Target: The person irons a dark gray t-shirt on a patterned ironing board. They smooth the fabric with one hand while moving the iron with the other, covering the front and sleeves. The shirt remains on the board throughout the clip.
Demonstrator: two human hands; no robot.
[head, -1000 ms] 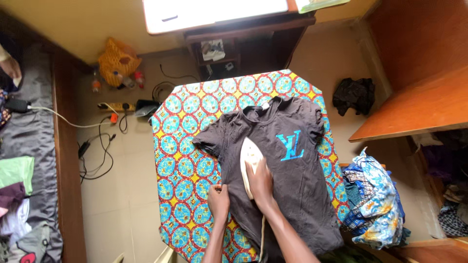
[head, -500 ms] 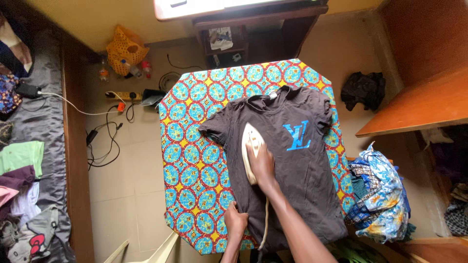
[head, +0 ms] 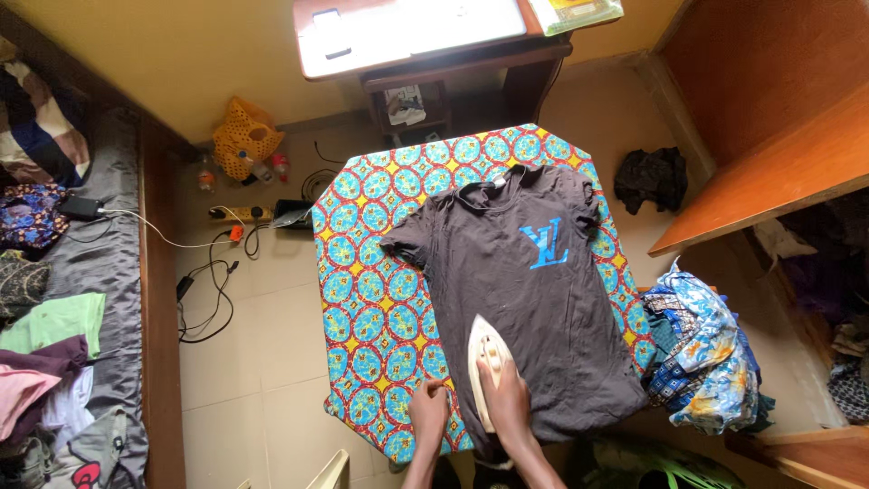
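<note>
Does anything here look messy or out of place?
Yes. A dark crumpled garment lies on the floor beside the patterned table, cables sprawl across the tiles, and the dark T-shirt lies askew while the right hand runs the iron.

pile of patterned clothes lies at right; yellow bag and power strip sit on floor.
</note>
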